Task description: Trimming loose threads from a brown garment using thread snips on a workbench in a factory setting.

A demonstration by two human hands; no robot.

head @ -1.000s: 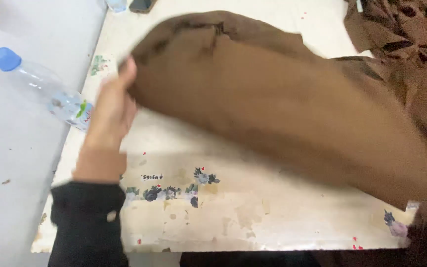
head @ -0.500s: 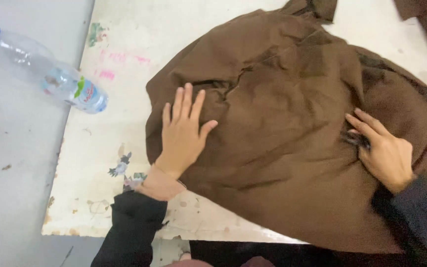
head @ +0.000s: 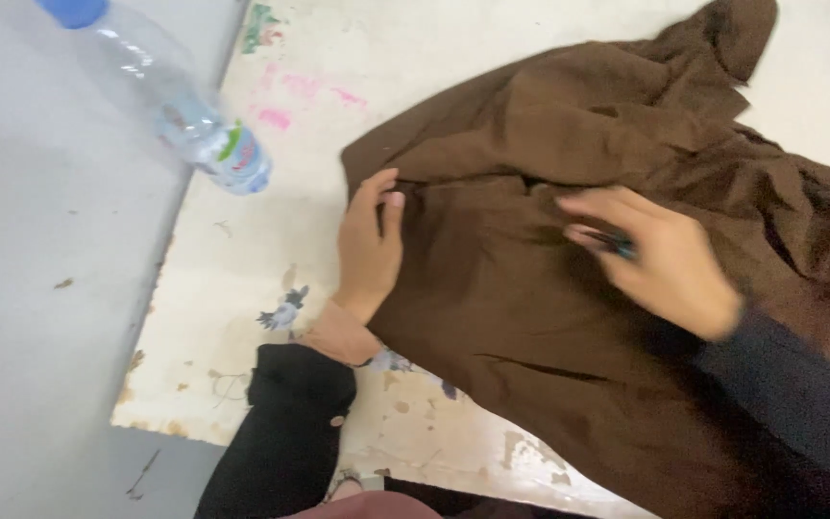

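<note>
A large brown garment (head: pixel 569 192) lies spread and rumpled over a worn white board (head: pixel 232 327). My left hand (head: pixel 369 248) pinches the garment's left edge between thumb and fingers. My right hand (head: pixel 660 258) is blurred with motion over the middle of the cloth; its fingers touch the fabric near a small dark item that I cannot make out. Both arms wear dark sleeves.
A clear plastic water bottle (head: pixel 170 101) with a blue cap lies on its side at the top left, across the board's left edge. Grey floor (head: pixel 40 288) runs along the left. The board carries faded pink and flower prints.
My left hand went from lying flat on the cloth to gripping its left edge. My right hand moved left towards the middle of the garment. The view shifted closer.
</note>
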